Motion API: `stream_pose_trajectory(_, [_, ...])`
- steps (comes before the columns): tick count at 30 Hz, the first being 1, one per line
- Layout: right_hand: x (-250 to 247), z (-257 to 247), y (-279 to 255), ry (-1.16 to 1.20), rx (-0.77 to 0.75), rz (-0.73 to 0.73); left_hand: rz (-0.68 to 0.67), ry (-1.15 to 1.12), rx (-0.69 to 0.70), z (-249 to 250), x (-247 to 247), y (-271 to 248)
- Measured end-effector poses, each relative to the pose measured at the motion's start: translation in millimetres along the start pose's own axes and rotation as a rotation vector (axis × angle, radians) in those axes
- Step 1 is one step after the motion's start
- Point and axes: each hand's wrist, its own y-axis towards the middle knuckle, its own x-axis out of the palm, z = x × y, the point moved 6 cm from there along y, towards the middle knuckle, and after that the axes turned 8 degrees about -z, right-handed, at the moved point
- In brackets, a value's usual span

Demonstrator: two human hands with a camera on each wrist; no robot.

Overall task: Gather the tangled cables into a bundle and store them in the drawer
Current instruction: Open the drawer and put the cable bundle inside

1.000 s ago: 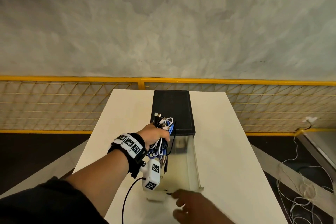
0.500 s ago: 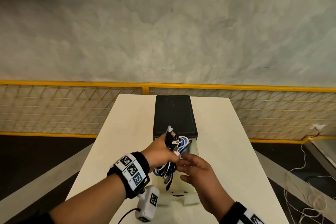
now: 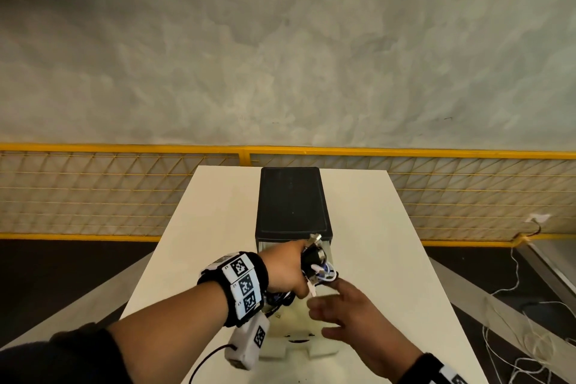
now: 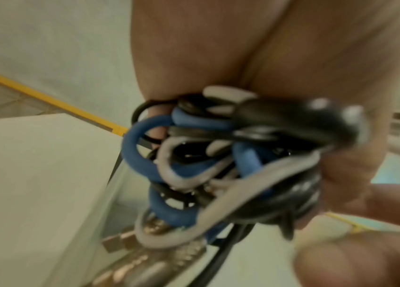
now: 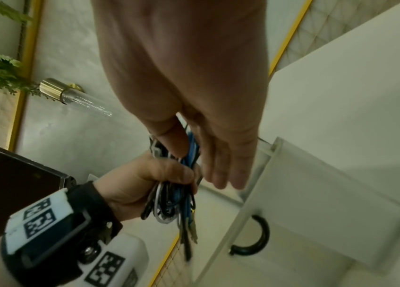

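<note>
Blue, white and black cables: a tangled bundle (image 3: 316, 266), plugs sticking out top and bottom, sits in the fist just above the open drawer.
Left hand: the left hand (image 3: 285, 270) has its fingers curled tight round the middle of the bundle; loose ends dangle below the fist.
Right hand: the right hand (image 3: 346, 310) hovers just beside the bundle, fingers straight and slightly spread, holding nothing; from the right wrist view its thumb seems to touch the upper loops, though I can't be sure.
Drawer: the clear plastic drawer (image 5: 304, 186) is pulled out of a black-topped drawer unit (image 3: 291, 199) on the white table (image 3: 389, 243); its front carries a black ring handle (image 5: 255, 238).
Step in hand: gathering looks finished; this is the stowing step.
Next move: probably lower the fist into the drawer and let go, the free hand tucking stray plugs inside the walls so nothing snags when it shuts.
Writing: none readable; only square black-and-white marker tags on the wristband (image 3: 244, 285).
</note>
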Motion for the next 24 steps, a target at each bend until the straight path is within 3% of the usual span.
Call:
stream_pose_trajectory(3, [-10,15,-5,-0.264,0.066,0.081,-0.041,0.234,-0.013,10,5,9])
stream_pose_trajectory(5, [-10,17,-8,-0.763,0.009,0.134,-0.048,0.379,-0.018,16,10,17])
stream_pose_trajectory(7, [1,20,-9,-1.129,-0.052,0.110,-0.059,0.460,-0.031,21,12,26])
stream_pose_trajectory(9, [9,31,-8,-1.283,-0.028,0.039,-0.069,0.501,-0.051,23,10,35])
stream_pose_trajectory(17, [9,34,-4,-1.468,-0.053,0.011,-0.196,0.540,-0.144,15,-2,49])
stream_pose_trajectory(24, [19,26,-4,-1.466,-0.076,-0.009,-0.316,0.598,-0.178,7,19,62])
